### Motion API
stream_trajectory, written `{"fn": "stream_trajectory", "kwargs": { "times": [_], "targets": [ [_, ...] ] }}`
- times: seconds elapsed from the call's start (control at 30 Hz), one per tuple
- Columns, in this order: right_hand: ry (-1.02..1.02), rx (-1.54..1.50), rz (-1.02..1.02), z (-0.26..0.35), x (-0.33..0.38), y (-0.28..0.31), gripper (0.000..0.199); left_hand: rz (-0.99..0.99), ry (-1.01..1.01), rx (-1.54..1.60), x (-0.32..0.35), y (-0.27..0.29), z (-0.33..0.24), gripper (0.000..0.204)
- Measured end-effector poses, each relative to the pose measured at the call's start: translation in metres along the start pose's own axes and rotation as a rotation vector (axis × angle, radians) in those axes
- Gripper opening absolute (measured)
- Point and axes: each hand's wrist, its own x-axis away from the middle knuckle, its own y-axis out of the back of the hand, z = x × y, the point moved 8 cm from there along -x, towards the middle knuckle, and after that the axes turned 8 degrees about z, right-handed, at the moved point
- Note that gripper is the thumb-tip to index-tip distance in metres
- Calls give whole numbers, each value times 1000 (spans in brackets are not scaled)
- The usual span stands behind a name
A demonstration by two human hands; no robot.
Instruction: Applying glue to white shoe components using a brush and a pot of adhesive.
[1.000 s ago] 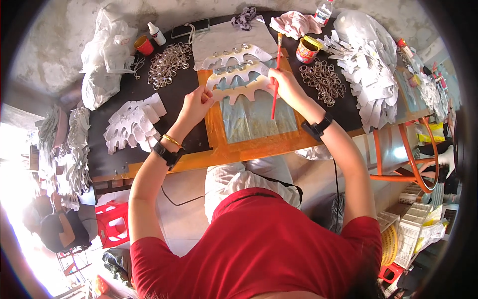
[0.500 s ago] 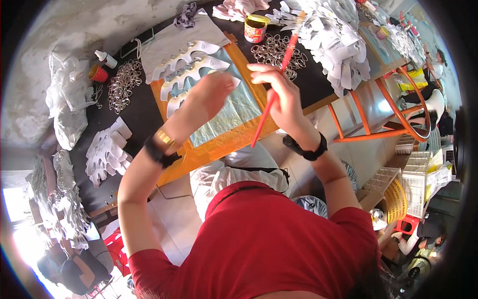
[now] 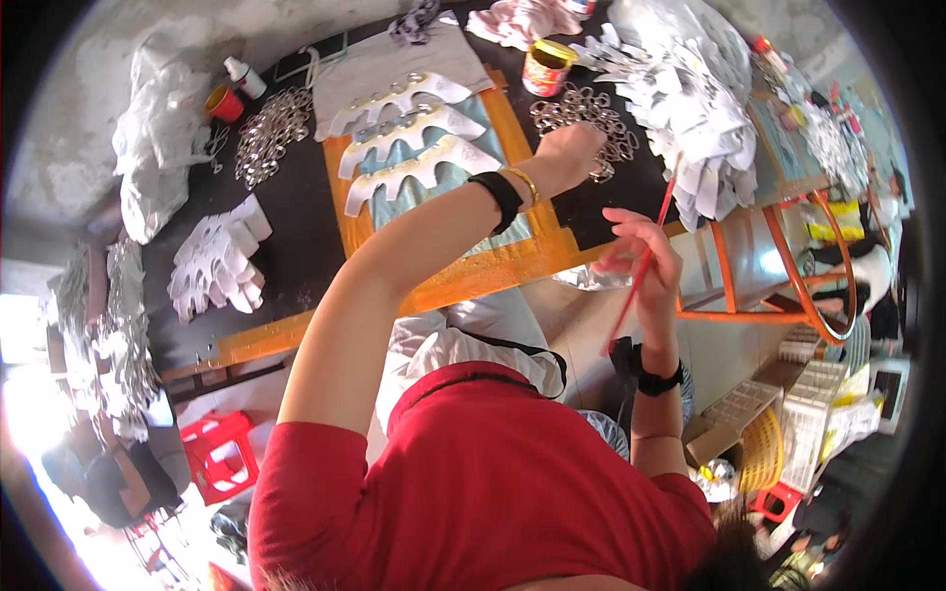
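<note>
1. One short round tin with a red wrapper and yellow lid (image 3: 546,66) stands just beyond the far right corner of the orange-framed work board (image 3: 512,256); its print is too small to tell.
2. Well to the left of the board, a small red cup (image 3: 224,102) and a white squeeze bottle with a red tip (image 3: 237,72) stand side by side by a heap of white cut pieces (image 3: 148,148).
3. On the board lie three white scalloped cut-outs (image 3: 414,148) in a row.
4. Half a second ago the left hand hovered over the board; it has since swung across to the right of it, and the brush no longer points at the tin.
5. The left hand (image 3: 570,150), arm stretched out with a black wristband, is curled loosely, fingers down on the pile of silvery metal rings (image 3: 581,113) just right of the board; whether it pinches a ring cannot be told.
6. The right hand (image 3: 645,261), off the board's near right corner, pinches a thin red-handled brush (image 3: 642,261) held steeply, tip up.
</note>
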Motion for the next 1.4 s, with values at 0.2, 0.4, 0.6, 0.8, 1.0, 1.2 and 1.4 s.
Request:
{"fn": "stream_trajectory", "kwargs": {
  "times": [0.2,0.4,0.6,0.8,1.0,1.2,1.4],
  "targets": [
    [58,-115,77,23,-25,-17,52,100,-6,355,33,51,19,19],
    [-18,216,100,17,-67,-24,49,49,351,325,104,118,133,22],
    [83,162,281,9,-124,-80,48,9,352,427,134,106,181,22],
    [-38,69,112,-1,-132,-85,37,25,396,358,127,93,190,21],
    [58,67,64,-17,-129,-77,25,-63,324,215,125,89,195,19],
    [23,129,-55,-19,-129,-67,24,-147,301,168,125,89,192,15],
    [128,299,42,-27,-151,-85,15,-189,242,176,126,92,188,14]
  ]
}}
